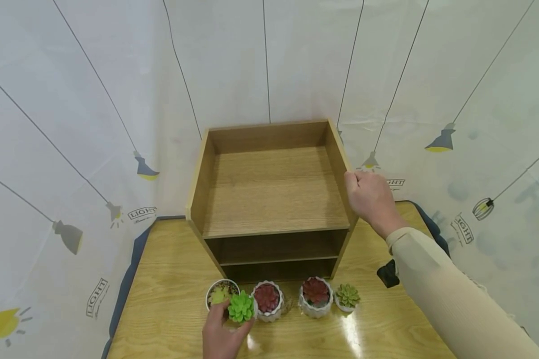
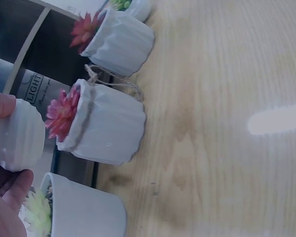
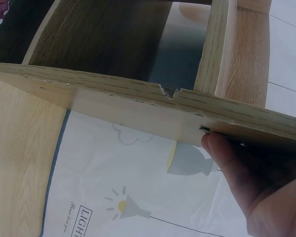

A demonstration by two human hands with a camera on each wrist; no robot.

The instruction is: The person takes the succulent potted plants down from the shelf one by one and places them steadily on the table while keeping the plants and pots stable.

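My left hand [image 1: 223, 333] pinches a small bright-green potted succulent [image 1: 241, 306] between thumb and fingers. Its white ribbed pot [image 2: 20, 136] is raised off the table in the left wrist view. Just behind it stands a yellow-green succulent [image 1: 220, 293] in a smooth white pot. To the right is a red succulent [image 1: 267, 298] in a fluted white pot with twine round it. At the upper right edge of a wooden shelf unit [image 1: 274, 187], my right hand [image 1: 372, 197] grips the side panel. The right wrist view hides part of its fingers behind the panel.
A second dark-red succulent [image 1: 315, 291] and a small green one [image 1: 348, 296] stand in white pots before the shelf's right half. A black object [image 1: 388, 274] is beside the right sleeve. Lamp-printed sheeting [image 1: 296, 60] surrounds the wooden table [image 1: 161, 279].
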